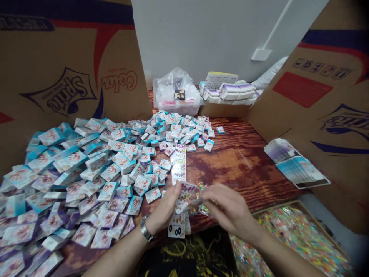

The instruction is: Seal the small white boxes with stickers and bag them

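Left fingers [172,193] hold a printed sheet [186,198] beside heaped boxes [107,191]; whether right fingers [215,197] grip, I cannot tell.

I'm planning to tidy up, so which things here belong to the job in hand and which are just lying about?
Likely in use:
printed sheet, in the left hand
colourful packets, by the right hand
long printed strip
small boxes, heaped

Seemingly just lying about:
plastic tub, at the back
dark square packet, at the tub
Sprite-marked cardboard, both sides
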### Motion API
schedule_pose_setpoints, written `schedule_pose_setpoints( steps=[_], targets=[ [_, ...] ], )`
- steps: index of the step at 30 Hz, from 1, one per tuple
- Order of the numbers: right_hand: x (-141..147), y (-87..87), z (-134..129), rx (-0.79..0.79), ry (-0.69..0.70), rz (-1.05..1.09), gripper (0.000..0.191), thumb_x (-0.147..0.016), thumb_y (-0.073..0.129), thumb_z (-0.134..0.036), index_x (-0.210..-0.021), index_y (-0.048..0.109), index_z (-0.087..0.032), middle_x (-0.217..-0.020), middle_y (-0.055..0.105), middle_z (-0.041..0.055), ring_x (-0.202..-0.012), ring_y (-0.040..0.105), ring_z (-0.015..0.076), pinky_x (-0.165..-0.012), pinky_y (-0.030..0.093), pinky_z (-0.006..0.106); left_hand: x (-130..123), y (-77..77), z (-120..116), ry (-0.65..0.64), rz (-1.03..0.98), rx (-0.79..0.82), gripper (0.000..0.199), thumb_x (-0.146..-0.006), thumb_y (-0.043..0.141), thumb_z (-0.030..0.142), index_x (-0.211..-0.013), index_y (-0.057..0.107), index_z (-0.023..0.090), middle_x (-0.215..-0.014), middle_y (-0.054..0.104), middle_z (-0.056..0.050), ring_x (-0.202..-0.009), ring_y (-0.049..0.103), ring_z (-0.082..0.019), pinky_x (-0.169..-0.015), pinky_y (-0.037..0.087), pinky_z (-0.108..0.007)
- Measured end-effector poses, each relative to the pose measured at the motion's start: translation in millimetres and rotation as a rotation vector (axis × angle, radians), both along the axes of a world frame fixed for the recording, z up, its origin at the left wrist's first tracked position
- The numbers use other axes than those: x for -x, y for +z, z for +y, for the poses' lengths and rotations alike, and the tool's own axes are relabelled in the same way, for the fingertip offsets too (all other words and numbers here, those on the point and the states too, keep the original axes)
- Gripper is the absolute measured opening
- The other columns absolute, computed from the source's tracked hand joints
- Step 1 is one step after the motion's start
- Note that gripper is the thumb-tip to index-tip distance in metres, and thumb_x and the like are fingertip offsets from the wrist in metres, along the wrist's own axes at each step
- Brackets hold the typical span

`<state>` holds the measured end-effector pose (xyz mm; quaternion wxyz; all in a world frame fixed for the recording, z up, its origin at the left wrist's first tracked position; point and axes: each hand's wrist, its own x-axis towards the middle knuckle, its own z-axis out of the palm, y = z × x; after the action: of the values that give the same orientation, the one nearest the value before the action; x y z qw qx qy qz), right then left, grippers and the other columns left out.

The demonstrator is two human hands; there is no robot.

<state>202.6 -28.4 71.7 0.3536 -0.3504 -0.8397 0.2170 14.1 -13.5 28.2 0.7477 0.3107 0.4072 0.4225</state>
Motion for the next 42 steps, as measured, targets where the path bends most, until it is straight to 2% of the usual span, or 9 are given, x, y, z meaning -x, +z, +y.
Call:
schedule_pose_setpoints(
  steps=[4, 6, 8, 13, 18, 23, 29, 36, 42],
  targets=[
    [-2.7, -14.5, 23.1, 0.089, -0.273, 0.030, 0.012, -0.091, 0.051, -0.022, -0.096, 0.061, -0.020, -0.083, 0.066, 0.0029, -0.076, 0.061, 0.0151, -0.066, 0.048, 0.026, 5.3, 1.0, -9.1, -0.318, 0.376, -0.437, 0.027, -0.073, 0.068, 0.036, -0.093, 0.063, 0.018, -0.086, 0.064, -0.002, -0.083, 0.056, -0.020, -0.078, 0.043, -0.030],
    [-1.4, -21.5, 28.3, 0.087, -0.324, 0.028, 0.011, -0.091, 0.051, -0.022, -0.096, 0.060, -0.019, -0.083, 0.065, 0.0025, -0.076, 0.061, 0.0150, -0.067, 0.049, 0.026, 4.2, -3.5, -11.2, -0.343, 0.529, -0.520, 0.023, -0.080, 0.060, 0.037, -0.092, 0.062, 0.017, -0.082, 0.064, -0.002, -0.077, 0.055, -0.018, -0.073, 0.042, -0.029],
    [1.1, -25.0, 27.0, -0.012, -0.331, 0.017, 0.012, -0.090, 0.051, -0.019, -0.097, 0.060, -0.019, -0.085, 0.066, 0.0035, -0.078, 0.061, 0.0153, -0.070, 0.049, 0.027, 0.8, -9.4, -11.7, -0.268, 0.490, -0.425, 0.024, -0.086, 0.052, 0.038, -0.090, 0.062, 0.016, -0.082, 0.064, -0.003, -0.076, 0.056, -0.018, -0.073, 0.043, -0.030],
    [10.6, -26.2, 5.8, -0.445, -0.100, -0.188, 0.021, -0.089, 0.050, -0.012, -0.106, 0.062, -0.015, -0.092, 0.068, 0.0082, -0.088, 0.060, 0.0187, -0.076, 0.048, 0.032, -7.7, -9.2, -8.7, -0.075, -0.083, 0.059, 0.025, -0.072, 0.066, 0.025, -0.096, 0.061, 0.017, -0.096, 0.065, -0.005, -0.081, 0.060, -0.018, -0.072, 0.046, -0.028],
    [14.1, -36.2, -2.4, -0.566, -0.071, -0.343, 0.024, -0.089, 0.047, -0.011, -0.107, 0.062, -0.011, -0.097, 0.068, 0.0101, -0.093, 0.059, 0.0227, -0.083, 0.046, 0.039, -6.4, 2.6, -5.1, -0.132, -0.378, 0.142, 0.042, -0.054, 0.068, 0.006, -0.094, 0.066, 0.017, -0.095, 0.067, -0.005, -0.091, 0.059, -0.019, -0.074, 0.042, -0.023],
    [10.1, -40.1, 4.7, -0.291, -0.009, -0.245, 0.022, -0.091, 0.044, -0.011, -0.103, 0.061, -0.017, -0.087, 0.067, 0.0067, -0.082, 0.058, 0.0177, -0.073, 0.048, 0.031, -7.6, -10.7, -4.2, -0.002, -0.183, 0.054, 0.024, -0.076, 0.065, 0.027, -0.098, 0.067, 0.016, -0.094, 0.066, -0.007, -0.092, 0.058, -0.019, -0.079, 0.042, -0.028],
    [8.1, -35.4, 11.6, 0.177, -0.116, -0.029, 0.017, -0.091, 0.049, -0.018, -0.105, 0.058, -0.019, -0.094, 0.058, 0.0067, -0.089, 0.058, 0.0168, -0.077, 0.049, 0.028, -8.3, -16.5, -6.7, 0.038, -0.001, -0.033, 0.028, -0.079, 0.065, 0.033, -0.101, 0.063, 0.017, -0.095, 0.064, -0.005, -0.080, 0.058, -0.016, -0.071, 0.047, -0.029],
    [-4.1, -44.5, 20.6, 0.258, -0.155, -0.020, 0.018, -0.091, 0.050, -0.021, -0.105, 0.061, -0.020, -0.092, 0.061, 0.0053, -0.087, 0.060, 0.0165, -0.076, 0.051, 0.028, -15.4, -9.2, -7.6, -0.133, 0.151, -0.263, 0.031, -0.082, 0.062, 0.029, -0.111, 0.053, 0.022, -0.103, 0.063, -0.005, -0.094, 0.058, -0.019, -0.083, 0.045, -0.030],
    [-8.5, -61.3, 16.3, 0.046, -0.279, 0.020, 0.029, -0.093, 0.045, -0.020, -0.119, 0.059, -0.020, -0.104, 0.062, 0.0099, -0.097, 0.060, 0.0185, -0.083, 0.052, 0.031, -36.7, -20.6, 7.5, -0.005, 0.475, -0.417, 0.032, -0.082, 0.059, 0.030, -0.113, 0.059, 0.022, -0.097, 0.066, -0.006, -0.088, 0.060, -0.022, -0.084, 0.044, -0.033]
  ],
)
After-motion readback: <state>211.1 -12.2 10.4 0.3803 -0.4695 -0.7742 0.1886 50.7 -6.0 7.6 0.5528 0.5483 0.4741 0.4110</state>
